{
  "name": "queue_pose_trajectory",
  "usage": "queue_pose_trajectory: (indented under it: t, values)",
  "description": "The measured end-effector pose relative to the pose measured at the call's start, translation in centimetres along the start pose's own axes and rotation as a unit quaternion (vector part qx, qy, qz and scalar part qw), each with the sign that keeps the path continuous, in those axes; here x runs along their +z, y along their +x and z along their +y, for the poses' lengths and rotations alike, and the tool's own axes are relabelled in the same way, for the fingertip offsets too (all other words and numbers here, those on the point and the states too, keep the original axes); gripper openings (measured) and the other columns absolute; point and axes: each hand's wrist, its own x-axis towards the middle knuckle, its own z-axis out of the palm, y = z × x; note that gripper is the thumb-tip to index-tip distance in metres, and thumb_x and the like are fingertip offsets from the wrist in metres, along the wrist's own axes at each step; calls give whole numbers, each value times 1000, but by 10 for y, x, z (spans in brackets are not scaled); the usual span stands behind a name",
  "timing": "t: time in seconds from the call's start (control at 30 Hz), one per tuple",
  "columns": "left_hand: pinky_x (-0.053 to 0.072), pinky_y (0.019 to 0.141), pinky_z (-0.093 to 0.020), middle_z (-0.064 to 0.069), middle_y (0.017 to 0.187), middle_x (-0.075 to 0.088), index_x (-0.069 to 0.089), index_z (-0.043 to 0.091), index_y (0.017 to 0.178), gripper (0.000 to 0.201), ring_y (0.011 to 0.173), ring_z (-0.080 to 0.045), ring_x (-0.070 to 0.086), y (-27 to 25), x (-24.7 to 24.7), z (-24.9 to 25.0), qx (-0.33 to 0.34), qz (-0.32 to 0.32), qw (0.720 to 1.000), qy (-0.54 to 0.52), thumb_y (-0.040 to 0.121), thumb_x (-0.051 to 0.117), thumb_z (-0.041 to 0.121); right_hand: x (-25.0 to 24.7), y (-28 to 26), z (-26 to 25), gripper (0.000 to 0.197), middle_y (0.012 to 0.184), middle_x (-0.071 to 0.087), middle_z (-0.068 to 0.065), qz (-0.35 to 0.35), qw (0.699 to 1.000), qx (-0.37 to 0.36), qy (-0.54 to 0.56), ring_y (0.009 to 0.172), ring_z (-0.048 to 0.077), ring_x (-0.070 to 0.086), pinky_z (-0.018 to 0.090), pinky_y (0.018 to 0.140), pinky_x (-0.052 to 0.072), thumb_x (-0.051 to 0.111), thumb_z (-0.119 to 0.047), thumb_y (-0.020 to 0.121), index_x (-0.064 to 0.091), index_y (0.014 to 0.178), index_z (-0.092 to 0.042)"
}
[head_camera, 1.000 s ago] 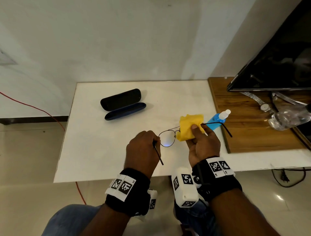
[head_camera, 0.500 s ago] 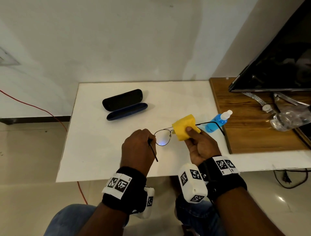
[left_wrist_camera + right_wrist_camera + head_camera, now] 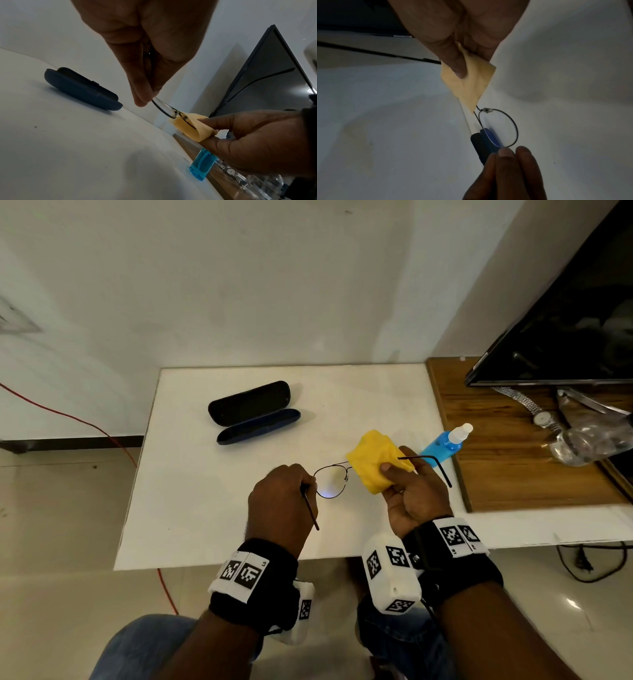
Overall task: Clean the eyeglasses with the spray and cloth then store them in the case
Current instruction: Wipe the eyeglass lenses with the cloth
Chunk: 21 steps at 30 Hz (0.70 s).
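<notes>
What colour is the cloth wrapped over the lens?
Yellow. The cloth, pinched in the right hand, shows truest in the head view; the wrist views wash it out to pale orange.

Right lens of eyeglasses (image 3: pixel 330 482) wrapped in yellow cloth (image 3: pixel 375 460), hidden from me in all views. My left hand (image 3: pixel 281 501) covers frame's outer corner and hinge. Spray bottle (image 3: pixel 443 443) base hidden behind my right hand (image 3: pixel 411 494). Screen (image 3: pixel 565 313) cut by right edge. Watch (image 3: pixel 543 417) dial too small to read.
</notes>
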Motion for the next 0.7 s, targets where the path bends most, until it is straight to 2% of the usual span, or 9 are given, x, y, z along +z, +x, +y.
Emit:
queue_pose_trajectory:
  t: [0.07, 0.17, 0.2, 0.27, 0.4, 0.47, 0.53, 0.6, 0.7]
  values:
    - [51, 52, -34, -3, 63, 63, 63, 12, 68, 17, 57, -26, 61, -1, 1, 2, 4, -1, 1000, 0, 72, 77, 2, 1, 1, 2, 49, 119, 70, 16, 6, 1000, -2, -9, 101, 29, 71, 31, 73, 61, 66, 9, 80, 60, 128, -2]
    - [49, 52, -32, -3, 63, 61, 62, 12, 68, 15, 56, -26, 60, -3, 3, 4, 13, 0, 1000, 0, 74, 74, 6, 2, -1, 2, 55, 121, 69, 17, 1, 1000, 18, -13, 108, 31, 69, 35, 83, 60, 75, -9, 72, 63, 126, -4]
    - [48, 52, -32, -3, 62, 61, 62, 12, 68, 14, 56, -26, 59, -4, 4, 4, 16, 2, 1000, 1, 74, 74, 7, 1, -1, 1, 50, 120, 70, 15, -8, 999, 27, -15, 107, 31, 69, 38, 85, 60, 74, -12, 76, 63, 125, -6]
    - [49, 52, -32, -3, 63, 61, 63, 12, 68, 12, 56, -26, 60, -4, 3, 5, 19, 4, 1000, 2, 75, 73, 9, 0, -2, -1, 35, 114, 73, 12, -18, 999, 42, -29, 101, 32, 72, 43, 83, 60, 69, -16, 87, 65, 121, -10]
    - [50, 51, -34, -3, 63, 62, 63, 11, 68, 15, 57, -26, 61, -4, 5, 5, 19, 6, 1000, -3, 74, 75, 4, 3, -4, 4, 16, 101, 75, 14, -3, 997, 1, -82, 87, 30, 75, 41, 74, 60, 61, -23, 96, 70, 103, -12]
    - [52, 52, -37, -3, 64, 63, 64, 11, 69, 10, 59, -26, 62, -4, 5, 3, 19, 7, 1000, -9, 76, 71, 8, 6, -4, 5, 16, 98, 75, 16, 3, 994, -18, -111, 87, 30, 74, 42, 77, 60, 60, -23, 96, 71, 98, -12]
    - [53, 54, -38, -3, 66, 64, 65, 11, 71, 7, 60, -26, 63, -4, 4, 0, 21, 6, 1000, -16, 77, 66, 12, 7, -3, 4, 14, 100, 75, 16, 1, 991, -18, -134, 93, 33, 73, 45, 85, 59, 65, -18, 93, 72, 101, -9]
    - [53, 54, -39, -3, 66, 64, 65, 11, 71, 7, 61, -26, 63, -4, 4, -1, 24, 3, 1000, -16, 77, 65, 15, 5, -1, 4, 20, 102, 76, 13, -4, 988, -12, -156, 98, 32, 72, 46, 90, 57, 70, -8, 87, 73, 107, -8]
    - [53, 53, -39, -4, 65, 63, 65, 11, 71, 9, 60, -26, 62, -4, 5, -1, 24, 3, 1000, -12, 77, 64, 16, 3, 0, 3, 27, 102, 76, 10, -12, 985, -14, -170, 99, 31, 72, 42, 85, 59, 75, -3, 81, 73, 106, -14]
